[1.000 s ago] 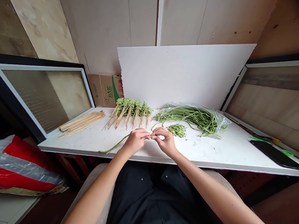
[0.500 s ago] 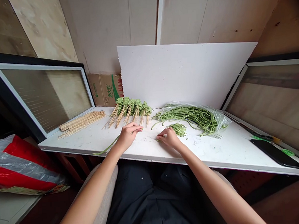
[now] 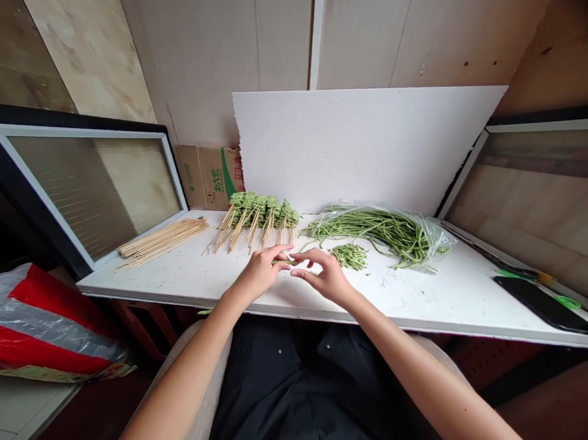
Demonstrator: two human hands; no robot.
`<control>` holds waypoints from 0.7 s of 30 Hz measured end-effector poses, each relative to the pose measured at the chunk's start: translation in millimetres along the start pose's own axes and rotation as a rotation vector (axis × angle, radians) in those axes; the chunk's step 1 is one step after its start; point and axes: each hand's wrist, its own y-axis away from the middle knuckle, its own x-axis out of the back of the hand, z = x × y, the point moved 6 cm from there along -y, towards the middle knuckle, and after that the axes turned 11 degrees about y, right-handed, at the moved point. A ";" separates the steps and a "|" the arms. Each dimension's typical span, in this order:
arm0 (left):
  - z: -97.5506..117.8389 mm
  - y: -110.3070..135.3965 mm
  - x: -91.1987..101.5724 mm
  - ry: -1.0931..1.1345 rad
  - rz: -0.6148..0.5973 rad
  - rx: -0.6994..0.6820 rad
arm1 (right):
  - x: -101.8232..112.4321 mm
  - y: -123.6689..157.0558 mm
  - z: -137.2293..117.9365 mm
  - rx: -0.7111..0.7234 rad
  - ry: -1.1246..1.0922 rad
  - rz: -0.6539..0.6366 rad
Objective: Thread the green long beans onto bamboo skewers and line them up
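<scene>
A long green bean (image 3: 283,262) runs between my two hands above the near part of the white table. My left hand (image 3: 262,270) pinches it close to its end. Fingertips of my right hand (image 3: 323,276) close over the end that sticks out, thumb below and fingers above. Most of the bean is hidden behind my left hand and forearm. Just beyond my right hand lies a small heap of short-cut bean pieces (image 3: 352,256). Behind my left hand, several skewers threaded with bean pieces (image 3: 261,207) lie stacked, their bare sticks pointing toward me.
Bare bamboo skewers (image 3: 163,240) lie at the table's left. Whole long beans (image 3: 374,227) spill from a clear plastic bag on the right. A black phone (image 3: 545,303) rests at the right edge. A cardboard box (image 3: 209,177) and a white board (image 3: 369,149) stand behind.
My right hand has lifted from the table near the cut pieces and moved left to the bean's end at my left hand. The bean's trailing part has slid mostly out of sight.
</scene>
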 end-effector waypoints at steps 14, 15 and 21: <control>14.9 -0.7 1.7 -0.080 -0.028 0.017 | 21.1 -2.3 -18.2 0.183 0.199 0.218; 16.2 -0.5 0.8 -0.076 -0.034 0.009 | 20.3 -1.9 -20.2 0.209 0.213 0.214; 22.8 -0.4 -5.1 -0.062 -0.063 -0.013 | 17.3 -0.3 -21.7 0.256 0.257 0.190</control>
